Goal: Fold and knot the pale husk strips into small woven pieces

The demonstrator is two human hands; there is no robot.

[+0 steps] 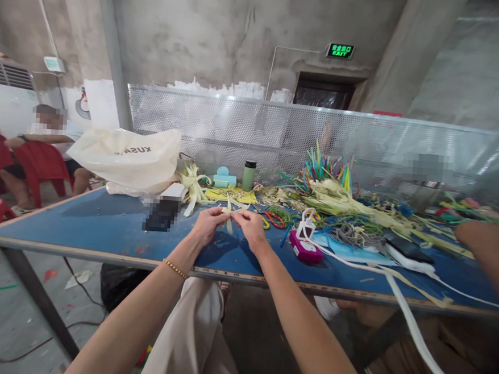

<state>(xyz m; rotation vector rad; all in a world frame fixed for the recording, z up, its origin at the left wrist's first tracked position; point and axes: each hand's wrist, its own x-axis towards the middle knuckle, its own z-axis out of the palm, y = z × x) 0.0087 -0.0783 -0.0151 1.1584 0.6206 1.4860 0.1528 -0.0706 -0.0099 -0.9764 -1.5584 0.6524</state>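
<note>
Pale yellow-green husk strips (228, 224), crossing one another, are pinched between my two hands just above the blue table (113, 231). My left hand (208, 223) closes thumb and fingers on the strips from the left, with a gold bead bracelet on that wrist. From the right, my right hand (250, 226) pinches the same strips, its fingertips close to the left ones. A loose strip end hangs down between the hands. Beyond my right hand lie scissors with red handles (276, 219). More pale husk leaves (193, 180) lie behind my left hand.
A white bag (125, 158) stands at the left. Behind are a green bottle (248, 175) and bundled coloured stems (325, 169). At the right lie a magenta box with a charger (305, 249), cables and a power strip (409, 258). Another person's arm (486, 255) reaches in there.
</note>
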